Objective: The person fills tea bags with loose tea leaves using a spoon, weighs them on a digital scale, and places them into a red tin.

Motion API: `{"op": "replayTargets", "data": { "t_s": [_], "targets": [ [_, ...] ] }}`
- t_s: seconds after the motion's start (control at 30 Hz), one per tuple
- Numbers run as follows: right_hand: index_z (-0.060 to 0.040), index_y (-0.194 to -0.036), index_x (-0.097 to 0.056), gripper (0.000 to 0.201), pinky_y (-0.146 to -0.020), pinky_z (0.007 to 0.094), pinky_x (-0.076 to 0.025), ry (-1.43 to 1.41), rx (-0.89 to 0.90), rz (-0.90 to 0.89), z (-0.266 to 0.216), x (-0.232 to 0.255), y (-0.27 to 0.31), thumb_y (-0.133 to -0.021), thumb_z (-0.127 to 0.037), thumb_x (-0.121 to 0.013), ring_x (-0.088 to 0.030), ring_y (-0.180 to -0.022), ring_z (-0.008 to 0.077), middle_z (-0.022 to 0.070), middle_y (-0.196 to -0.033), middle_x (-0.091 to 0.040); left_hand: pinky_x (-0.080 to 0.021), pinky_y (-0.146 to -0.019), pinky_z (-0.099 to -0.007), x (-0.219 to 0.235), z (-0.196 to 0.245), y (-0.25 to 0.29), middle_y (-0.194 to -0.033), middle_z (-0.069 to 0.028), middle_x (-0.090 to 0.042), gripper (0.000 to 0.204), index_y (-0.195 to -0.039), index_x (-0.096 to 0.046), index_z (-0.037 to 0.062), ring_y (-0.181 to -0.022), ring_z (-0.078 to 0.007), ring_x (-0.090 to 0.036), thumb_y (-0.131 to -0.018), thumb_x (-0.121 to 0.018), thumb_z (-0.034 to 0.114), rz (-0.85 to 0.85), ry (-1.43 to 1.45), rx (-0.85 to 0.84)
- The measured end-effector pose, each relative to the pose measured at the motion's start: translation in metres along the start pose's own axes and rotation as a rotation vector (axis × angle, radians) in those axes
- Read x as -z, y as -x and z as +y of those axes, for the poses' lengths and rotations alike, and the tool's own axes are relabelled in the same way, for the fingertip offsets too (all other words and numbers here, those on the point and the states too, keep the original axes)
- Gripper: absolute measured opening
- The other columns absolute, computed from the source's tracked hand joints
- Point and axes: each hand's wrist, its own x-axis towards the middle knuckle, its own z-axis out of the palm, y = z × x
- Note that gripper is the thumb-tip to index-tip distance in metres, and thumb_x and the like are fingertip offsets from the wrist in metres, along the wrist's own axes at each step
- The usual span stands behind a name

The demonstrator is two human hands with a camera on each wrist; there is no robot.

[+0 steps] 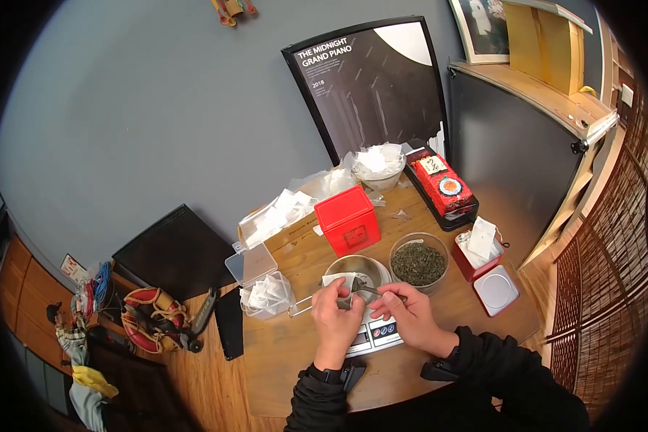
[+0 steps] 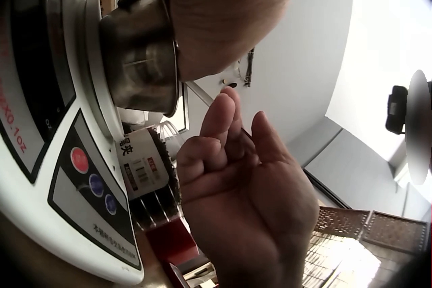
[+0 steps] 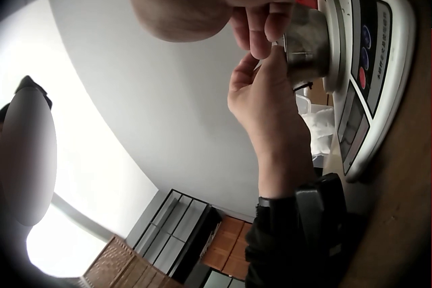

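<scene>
My left hand point(image 1: 336, 317) pinches a white tea bag point(image 1: 331, 279) over a metal pot point(image 1: 367, 264) with a long wire handle. The pot stands on a white kitchen scale point(image 1: 376, 338). In my right hand point(image 1: 408, 315) is a spoon point(image 1: 371, 289), gripped by its thin handle, with dark tea leaves in its bowl beside the left fingertips. A clear tub of dried tea leaves point(image 1: 419, 263) stands right of the pot. In the left wrist view, the right hand point(image 2: 246, 197) has its fingers curled near the pot.
A red tin point(image 1: 347, 219) stands behind the pot. At left is a clear box of filled white bags point(image 1: 268, 294); a carton of white bags point(image 1: 284, 216) lies behind. To the right are an open red tin point(image 1: 475, 252), its lid point(image 1: 496, 290) and a red package point(image 1: 445, 186) on a black tray.
</scene>
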Motion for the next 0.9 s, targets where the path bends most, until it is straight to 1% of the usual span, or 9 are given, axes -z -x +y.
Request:
{"op": "replayTargets", "data": {
  "t_s": [0.27,0.33,0.43,0.57,0.63,0.73,0.77,0.83,0.9],
  "targets": [
    [0.0010,-0.122,-0.054,0.028,-0.073,0.0272,-0.053,-0.024,0.000,0.016,0.000,-0.001,-0.002,-0.107,-0.022,-0.050,-0.071,-0.087,0.0182,0.0142,-0.100,-0.071,-0.049,-0.075,-0.0415,0.000,0.003,-0.002,-0.076,-0.0079,-0.060,0.035,-0.099,-0.066,0.0037,-0.076,-0.0306,-0.060,-0.065,-0.075,0.001,0.043,0.025,0.049],
    [0.0027,-0.122,-0.054,0.030,-0.073,0.0261,-0.053,-0.057,-0.033,0.020,-0.001,-0.001,-0.002,-0.106,-0.022,-0.052,-0.069,-0.088,0.0146,0.0118,-0.102,-0.071,-0.048,-0.076,-0.0415,0.003,0.000,-0.003,-0.076,-0.0067,-0.062,0.031,-0.091,-0.067,0.0070,-0.081,-0.0291,-0.060,-0.062,-0.078,0.003,0.022,-0.113,-0.068],
    [0.0027,-0.122,-0.054,0.030,-0.073,0.0262,-0.053,-0.055,-0.030,0.025,0.000,-0.001,-0.003,-0.106,-0.022,-0.052,-0.069,-0.088,0.0148,0.0123,-0.102,-0.071,-0.044,-0.078,-0.0422,0.006,0.001,-0.006,-0.073,-0.0072,-0.060,0.019,-0.074,-0.066,0.0080,-0.080,-0.0310,-0.057,-0.060,-0.079,0.006,0.024,-0.155,-0.118],
    [0.0028,-0.122,-0.054,0.030,-0.073,0.0263,-0.053,-0.062,-0.028,0.027,0.001,-0.001,-0.003,-0.106,-0.022,-0.052,-0.069,-0.088,0.0151,0.0127,-0.102,-0.071,-0.043,-0.079,-0.0422,0.007,0.007,-0.009,-0.070,-0.0071,-0.060,0.015,-0.063,-0.065,0.0074,-0.078,-0.0306,-0.056,-0.060,-0.079,0.009,0.037,-0.218,-0.133],
    [0.0026,-0.122,-0.054,0.030,-0.073,0.0264,-0.053,-0.065,-0.032,0.026,0.001,-0.001,-0.003,-0.106,-0.022,-0.052,-0.070,-0.088,0.0154,0.0129,-0.102,-0.071,-0.041,-0.099,-0.0515,0.007,0.008,-0.008,-0.067,-0.0077,-0.062,0.011,-0.063,-0.068,0.0057,-0.081,-0.0306,-0.058,-0.063,-0.077,0.013,0.004,-0.213,-0.048],
    [0.0024,-0.122,-0.054,0.029,-0.073,0.0264,-0.053,-0.067,-0.025,0.025,0.002,-0.001,-0.004,-0.105,-0.022,-0.052,-0.070,-0.088,0.0156,0.0130,-0.102,-0.071,-0.039,-0.102,-0.0538,0.008,0.007,-0.008,-0.067,-0.0082,-0.064,0.010,-0.065,-0.071,0.0050,-0.082,-0.0302,-0.058,-0.064,-0.076,0.013,-0.012,-0.238,-0.045],
    [0.0024,-0.122,-0.054,0.029,-0.073,0.0264,-0.053,-0.066,-0.025,0.025,0.002,-0.001,-0.004,-0.105,-0.022,-0.052,-0.070,-0.088,0.0156,0.0130,-0.102,-0.071,-0.039,-0.102,-0.0538,0.007,0.007,-0.009,-0.067,-0.0082,-0.064,0.010,-0.065,-0.071,0.0050,-0.082,-0.0302,-0.058,-0.064,-0.076,0.013,-0.012,-0.238,-0.046],
    [0.0011,-0.122,-0.053,0.028,-0.072,0.0282,-0.054,-0.040,-0.004,0.021,0.004,-0.001,-0.004,-0.107,-0.022,-0.050,-0.071,-0.086,0.0189,0.0155,-0.100,-0.071,-0.042,-0.081,-0.0424,0.005,0.007,-0.011,-0.060,-0.0066,-0.058,0.008,-0.060,-0.068,0.0050,-0.076,-0.0295,-0.055,-0.061,-0.074,0.009,0.051,-0.247,-0.130],
    [0.0013,-0.122,-0.053,0.028,-0.072,0.0281,-0.054,-0.038,-0.005,0.021,0.004,-0.001,-0.004,-0.107,-0.022,-0.050,-0.071,-0.086,0.0188,0.0153,-0.100,-0.071,-0.042,-0.081,-0.0423,0.005,0.006,-0.011,-0.060,-0.0066,-0.058,0.007,-0.060,-0.068,0.0048,-0.075,-0.0295,-0.055,-0.061,-0.074,0.008,0.054,-0.249,-0.132]
  ]
}}
